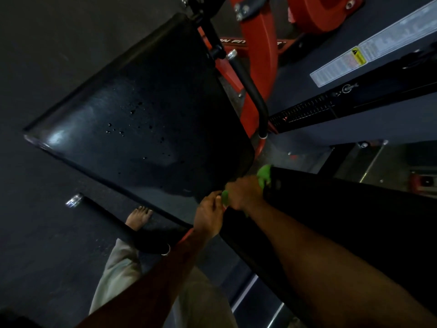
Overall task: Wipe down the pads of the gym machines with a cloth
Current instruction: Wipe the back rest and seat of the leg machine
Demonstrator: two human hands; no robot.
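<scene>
A large black seat pad [142, 119] of a red-framed gym machine fills the middle of the view, with droplets of liquid scattered on its glossy surface. A second black pad [343, 221], the backrest, runs from the centre to the lower right. A green cloth [263, 175] sits at the gap where the two pads meet. My right hand [243, 195] grips the cloth and presses it against the backrest's lower end. My left hand [209, 216] is beside it, fingers pinching a green corner of the cloth.
The red machine frame [260, 55] and a black handle bar [250, 91] stand beyond the seat. A weight stack with a warning label [354, 60] lies at the right. Another black handle [113, 221] juts out at the lower left over my bare foot [139, 217] on dark flooring.
</scene>
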